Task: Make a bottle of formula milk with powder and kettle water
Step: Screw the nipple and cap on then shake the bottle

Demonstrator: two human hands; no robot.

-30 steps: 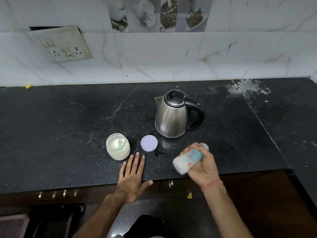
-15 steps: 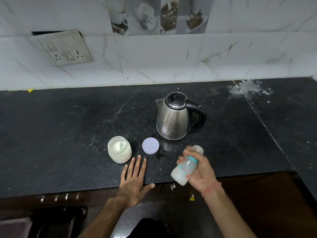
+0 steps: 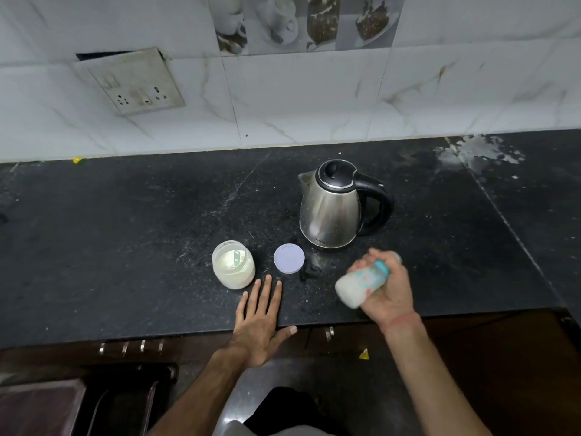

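My right hand (image 3: 388,289) grips a baby bottle (image 3: 358,283) filled with white milk; the bottle lies tilted, its base pointing left, and looks motion-blurred. Its teal collar shows by my fingers. My left hand (image 3: 262,322) rests flat and open on the counter's front edge, fingers spread. Just beyond its fingertips stands an open jar of white powder (image 3: 233,265) with a small scoop inside. The jar's pale lid (image 3: 289,258) lies flat to its right. A steel kettle (image 3: 333,207) with a black lid and handle stands behind the bottle.
The black stone counter (image 3: 125,231) runs left to right against a white tiled wall. A wall socket plate (image 3: 132,84) hangs at the upper left. White residue (image 3: 478,151) marks the counter's far right. Dark drawers sit below the front edge.
The bottle in my right hand has swung between tilts, from lying sideways to more upright and back to sideways. My left hand has stayed flat on the counter.
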